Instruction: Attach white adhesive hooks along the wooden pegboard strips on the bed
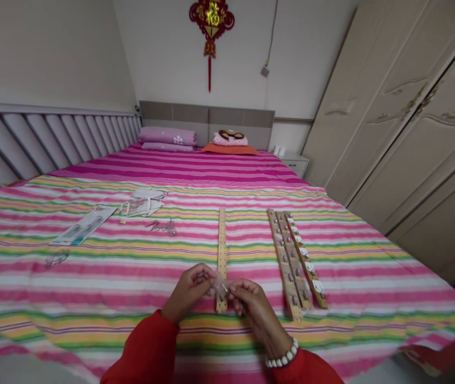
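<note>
Between my two hands is a small clear plastic bag (221, 287) with a shiny metal piece in it, too small to name. My left hand (191, 290) pinches the bag from the left. From the right, the fingertips of my right hand (251, 305) close on its other edge. Below the bag a narrow wooden strip (221, 240) with rows of small holes lies lengthwise on the striped bedspread (139, 288). To the right lie several similar strips side by side, two with metal fittings (285, 256) and one with white pieces (306, 258).
At the left lie a flat packet (86, 226), a pile of clear and white packaging (143, 202), small metal bits (165, 228) and a wire-like bundle (57, 258). Folded bedding (167, 137) rests by the headboard (179, 113). A wardrobe (391, 117) stands to the right.
</note>
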{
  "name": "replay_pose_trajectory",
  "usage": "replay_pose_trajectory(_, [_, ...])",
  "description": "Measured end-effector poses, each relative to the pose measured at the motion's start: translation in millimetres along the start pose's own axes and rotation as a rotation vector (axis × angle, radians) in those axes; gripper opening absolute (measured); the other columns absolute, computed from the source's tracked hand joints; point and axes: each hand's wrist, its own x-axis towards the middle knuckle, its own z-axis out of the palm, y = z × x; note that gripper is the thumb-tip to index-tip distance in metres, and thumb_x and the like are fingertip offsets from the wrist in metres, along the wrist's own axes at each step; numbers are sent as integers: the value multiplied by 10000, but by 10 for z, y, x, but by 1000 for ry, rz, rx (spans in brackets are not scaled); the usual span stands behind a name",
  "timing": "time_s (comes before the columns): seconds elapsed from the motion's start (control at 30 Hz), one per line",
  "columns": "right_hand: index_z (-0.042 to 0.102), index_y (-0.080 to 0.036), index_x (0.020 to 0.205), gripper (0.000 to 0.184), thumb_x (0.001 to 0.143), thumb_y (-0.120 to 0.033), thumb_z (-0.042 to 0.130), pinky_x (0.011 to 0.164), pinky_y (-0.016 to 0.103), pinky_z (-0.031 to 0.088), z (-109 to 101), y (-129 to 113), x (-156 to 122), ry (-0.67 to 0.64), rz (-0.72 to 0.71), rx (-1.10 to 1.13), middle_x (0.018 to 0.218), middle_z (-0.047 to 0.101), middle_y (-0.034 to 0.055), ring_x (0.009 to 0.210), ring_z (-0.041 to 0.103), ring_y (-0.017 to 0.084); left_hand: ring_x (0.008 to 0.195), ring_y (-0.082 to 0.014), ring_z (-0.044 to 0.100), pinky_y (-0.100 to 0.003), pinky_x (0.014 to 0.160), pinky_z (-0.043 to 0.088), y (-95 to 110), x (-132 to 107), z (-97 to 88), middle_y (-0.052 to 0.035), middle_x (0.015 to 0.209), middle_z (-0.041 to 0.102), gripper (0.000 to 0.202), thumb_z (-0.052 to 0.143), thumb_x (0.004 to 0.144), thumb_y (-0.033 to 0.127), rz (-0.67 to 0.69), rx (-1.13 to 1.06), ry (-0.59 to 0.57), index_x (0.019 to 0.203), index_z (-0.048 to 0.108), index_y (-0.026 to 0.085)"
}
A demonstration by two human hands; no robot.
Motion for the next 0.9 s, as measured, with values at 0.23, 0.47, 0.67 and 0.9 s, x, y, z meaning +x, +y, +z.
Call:
replay_pose_trajectory(0.23, [601, -142, 553, 216, 589, -313, 729, 357, 195, 186, -33, 1, 271, 95, -37, -74, 444, 541, -39, 327, 327, 34, 546, -127, 569, -257, 573, 449, -116, 413, 146, 47, 567, 578, 414, 719, 586, 372, -18, -31, 137, 915, 585, 158])
replay_pose_trajectory(0.47, [548, -172, 483, 203, 586, -292, 676, 383, 227, 138, -71, 159, 434, 155, -71, -150, 368, 428, -71, 340, 253, 46, 554, -121, 547, -255, 566, 432, -454, 625, 134, 23, 558, 570, 254, 722, 521, 335, -23, 24, 226, 652, 606, 151])
replay_pose_trajectory(0.67, [525, -188, 451, 181, 557, -265, 650, 405, 239, 177, -47, 203, 479, 203, -78, -222, 358, 415, -72, 366, 276, 63, 533, -129, 564, -253, 553, 431, -560, 631, 126, 41, 553, 574, 150, 662, 568, 229, -29, 88, 272, 684, 591, 167])
replay_pose_trajectory(0.9, [527, -187, 458, 160, 544, -271, 633, 422, 240, 213, -88, 287, 553, 230, -90, -269, 388, 453, -57, 395, 325, 80, 520, -114, 548, -242, 553, 422, -608, 653, 134, 52, 547, 555, 102, 609, 607, 168, -34, 172, 288, 706, 585, 165])
